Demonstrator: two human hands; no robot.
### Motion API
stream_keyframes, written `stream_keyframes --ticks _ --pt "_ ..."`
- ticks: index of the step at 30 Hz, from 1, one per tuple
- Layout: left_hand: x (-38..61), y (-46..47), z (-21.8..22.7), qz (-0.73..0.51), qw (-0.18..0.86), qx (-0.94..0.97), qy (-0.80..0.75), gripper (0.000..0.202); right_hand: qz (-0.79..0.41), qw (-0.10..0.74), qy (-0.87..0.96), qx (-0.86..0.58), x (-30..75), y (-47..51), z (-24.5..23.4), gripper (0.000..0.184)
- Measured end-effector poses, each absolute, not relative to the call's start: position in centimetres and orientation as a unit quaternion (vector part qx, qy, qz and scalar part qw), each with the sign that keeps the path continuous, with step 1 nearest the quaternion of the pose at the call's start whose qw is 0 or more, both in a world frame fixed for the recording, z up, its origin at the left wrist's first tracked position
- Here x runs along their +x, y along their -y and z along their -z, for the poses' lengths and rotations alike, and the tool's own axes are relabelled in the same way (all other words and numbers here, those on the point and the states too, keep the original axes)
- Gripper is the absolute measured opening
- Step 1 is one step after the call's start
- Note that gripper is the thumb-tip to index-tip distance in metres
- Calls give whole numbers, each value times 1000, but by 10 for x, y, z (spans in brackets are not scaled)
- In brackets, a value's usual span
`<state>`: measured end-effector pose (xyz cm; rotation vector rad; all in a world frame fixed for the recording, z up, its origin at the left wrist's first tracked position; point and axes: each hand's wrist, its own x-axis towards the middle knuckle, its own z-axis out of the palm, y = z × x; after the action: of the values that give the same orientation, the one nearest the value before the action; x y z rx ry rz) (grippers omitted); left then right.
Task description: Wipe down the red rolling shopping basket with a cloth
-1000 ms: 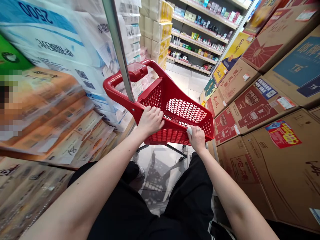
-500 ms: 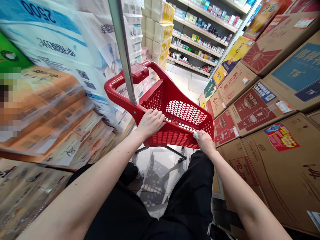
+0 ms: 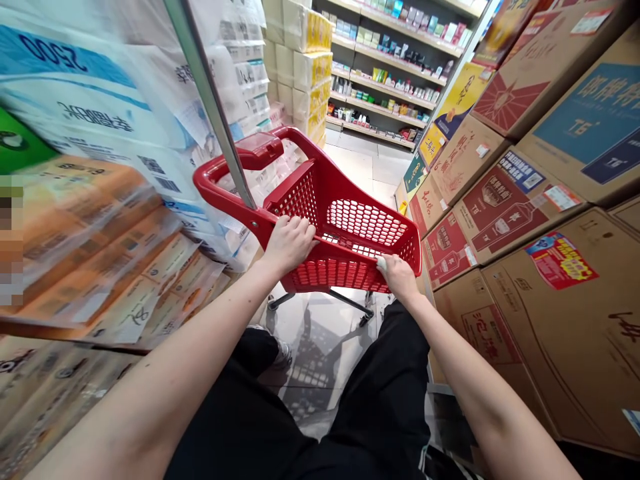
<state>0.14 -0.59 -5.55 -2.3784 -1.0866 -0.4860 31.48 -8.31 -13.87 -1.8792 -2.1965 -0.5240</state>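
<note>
Two-handed wiping is apparently in hand: red cart [image 3: 327, 177] standing on floor [image 3: 300, 315], left hand [image 3: 290, 243] gripping side rim [image 3: 345, 251], right hand [image 3: 399, 275] pinching white wad [image 3: 381, 264] against it; next stroke should call for steady left-hand bracing.

Floor [image 3: 370, 150] reads bright at its far edge, dimmer nearer you; your red cart [image 3: 334, 179] casts a dotted shadow [image 3: 311, 363]. Wrapped packs [image 3: 107, 230] past floor's left edge: stretched, blurred; 1 patch [image 3: 11, 257] pixelated.

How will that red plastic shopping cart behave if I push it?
The red, perforated plastic shopping cart will probably roll readily, judging by the small dark casters beneath it. Its moulded rim looks stiff, while the pierced walls suggest it's light for its size.
</note>
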Motion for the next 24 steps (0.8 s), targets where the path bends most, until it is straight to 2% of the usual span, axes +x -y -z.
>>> stream_keyframes --ticks 7,13,19,24 --pt "-2 3 54 173 238 -868 401 23 151 110 757 -626 229 51 119 38" --pt "-6 2 58 181 235 -872 390 24 145 114 777 -602 246 57 122 37" --pt "0 5 58 200 211 -871 395 23 168 124 741 -638 249 63 124 38" --pt "6 4 58 198 222 -863 410 23 152 97 717 -673 234 56 117 35"
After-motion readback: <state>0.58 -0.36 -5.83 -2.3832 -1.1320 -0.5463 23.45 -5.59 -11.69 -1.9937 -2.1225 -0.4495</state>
